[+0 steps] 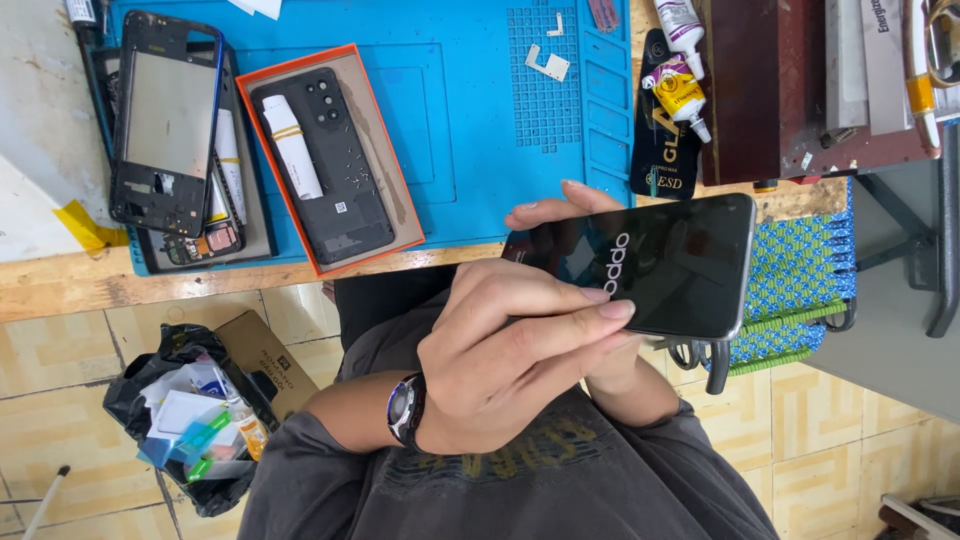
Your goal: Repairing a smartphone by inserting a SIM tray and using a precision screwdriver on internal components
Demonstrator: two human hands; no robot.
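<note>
A black smartphone (680, 265) with a dark, glossy screen showing a white logo is held flat over my lap, just in front of the wooden table edge. My left hand (520, 345), with a wristwatch on its wrist, lies over the phone's near left corner, fingertips pressed on the screen edge. Underneath the phone, my right hand (555, 205) supports it; only its fingertips show, curled round the far left edge, along with part of the forearm.
A blue work mat (470, 110) covers the table. An orange-rimmed tray (405, 215) on it holds a black phone back cover. A stripped phone frame (165, 120) lies at left, glue tubes (680, 70) at right. A black rubbish bag (190, 420) sits on the floor, a woven stool (800, 280) at right.
</note>
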